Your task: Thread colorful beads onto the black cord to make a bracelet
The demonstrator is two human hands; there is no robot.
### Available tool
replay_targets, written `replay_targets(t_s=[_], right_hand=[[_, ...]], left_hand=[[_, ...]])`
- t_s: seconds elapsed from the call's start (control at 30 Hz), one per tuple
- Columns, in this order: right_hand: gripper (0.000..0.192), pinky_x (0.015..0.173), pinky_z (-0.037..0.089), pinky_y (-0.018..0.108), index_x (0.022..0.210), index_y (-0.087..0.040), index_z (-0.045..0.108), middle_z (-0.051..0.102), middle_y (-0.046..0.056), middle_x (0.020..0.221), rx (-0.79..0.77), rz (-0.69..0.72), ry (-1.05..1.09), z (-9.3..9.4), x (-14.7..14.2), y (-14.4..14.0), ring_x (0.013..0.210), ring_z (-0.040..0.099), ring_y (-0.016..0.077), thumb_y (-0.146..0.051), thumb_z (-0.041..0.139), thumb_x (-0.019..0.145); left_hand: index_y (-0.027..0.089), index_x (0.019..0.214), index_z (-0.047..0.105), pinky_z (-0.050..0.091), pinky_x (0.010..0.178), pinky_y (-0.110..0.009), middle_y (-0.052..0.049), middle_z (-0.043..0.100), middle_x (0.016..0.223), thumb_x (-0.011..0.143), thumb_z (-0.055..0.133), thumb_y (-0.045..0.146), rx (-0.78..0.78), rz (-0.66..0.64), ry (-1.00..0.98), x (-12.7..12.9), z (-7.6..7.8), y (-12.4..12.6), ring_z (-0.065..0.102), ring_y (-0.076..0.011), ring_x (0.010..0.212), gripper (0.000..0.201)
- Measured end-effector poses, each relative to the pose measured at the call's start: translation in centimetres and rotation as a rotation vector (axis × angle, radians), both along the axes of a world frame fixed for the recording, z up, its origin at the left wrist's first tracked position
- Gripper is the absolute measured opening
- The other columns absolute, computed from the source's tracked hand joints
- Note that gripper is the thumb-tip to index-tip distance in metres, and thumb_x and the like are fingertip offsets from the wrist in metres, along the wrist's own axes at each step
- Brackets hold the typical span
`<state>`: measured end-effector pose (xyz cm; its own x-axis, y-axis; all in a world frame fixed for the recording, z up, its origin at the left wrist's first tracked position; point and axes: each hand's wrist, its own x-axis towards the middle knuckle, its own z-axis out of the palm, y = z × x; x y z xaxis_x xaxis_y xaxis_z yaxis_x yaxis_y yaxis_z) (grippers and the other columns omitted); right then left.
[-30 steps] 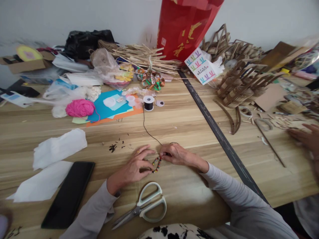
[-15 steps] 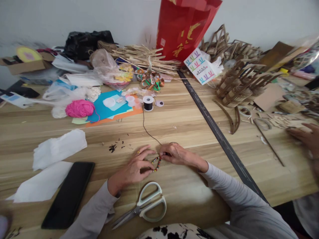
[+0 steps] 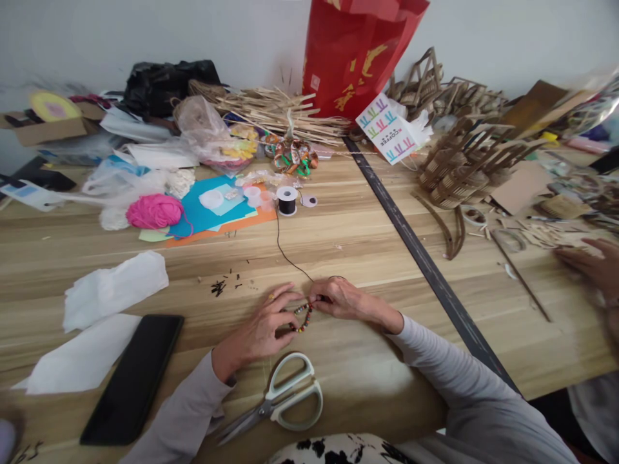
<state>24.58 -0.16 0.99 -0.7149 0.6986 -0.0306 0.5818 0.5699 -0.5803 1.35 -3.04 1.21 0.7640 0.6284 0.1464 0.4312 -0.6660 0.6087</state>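
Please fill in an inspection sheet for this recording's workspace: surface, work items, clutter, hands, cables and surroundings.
Surface: wood-grain table, with a dark strip running across it.
Work items: multicoloured bead loop between the hands; black cord running from a spool to the right hand.
Clutter: white-handled scissors close to the person; black slab and white sheets on the left; pink yarn farther back.
Hands: left hand pinches the loop's left side; right fingertips close at its far end.
Cables: nothing seen for certain.
Surroundings: pale wall, red bag, woven baskets; a co-worker's hand at right.
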Motion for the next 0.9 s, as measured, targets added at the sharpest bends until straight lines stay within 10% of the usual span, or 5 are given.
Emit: replay_targets(t_s=[0.9], right_hand=[[0.009, 0.073, 0.041, 0.022, 0.089, -0.017, 0.064, 0.068, 0.005, 0.087, -0.017, -0.012, -0.003, -0.1, 0.0, 0.0, 0.081, 0.062, 0.0158, -0.016, 0.055, 0.087]], left_hand=[[0.017, 0.076, 0.066, 0.038, 0.107, -0.047, -0.011, 0.059, 0.121, 0.077, 0.065, 0.012, 0.073, 0.079, -0.035, 1.4, 0.1, -0.7, 0.035, -0.0297, 0.132, 0.005]])
